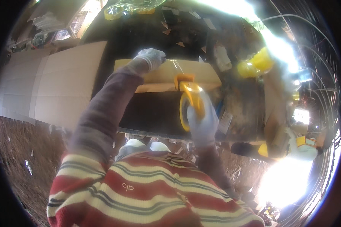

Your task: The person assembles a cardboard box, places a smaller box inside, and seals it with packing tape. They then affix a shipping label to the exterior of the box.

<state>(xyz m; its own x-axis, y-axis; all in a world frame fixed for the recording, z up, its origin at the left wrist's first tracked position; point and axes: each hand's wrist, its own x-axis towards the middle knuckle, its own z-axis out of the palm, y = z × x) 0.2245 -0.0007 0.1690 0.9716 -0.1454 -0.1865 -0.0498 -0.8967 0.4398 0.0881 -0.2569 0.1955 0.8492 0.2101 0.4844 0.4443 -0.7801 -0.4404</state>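
A folded piece of brown cardboard lies on the dark tabletop in front of me. My left hand, in a white knit glove, grips its far edge left of the middle; the fingertips are partly hidden. Clear tape runs across the cardboard's upper face. In my gloved right hand is a yellow tape gun carrying a roll of tape. The orange head of the tape gun is over the near edge of the cardboard, below the tape strip; whether it touches is blurred.
Large flat cardboard sheets lie at the left. Yellow tape rolls are at the right, and another tape roll is at the far left. Small cardboard scraps dot the dark table. Near its right side lies a white crumpled item.
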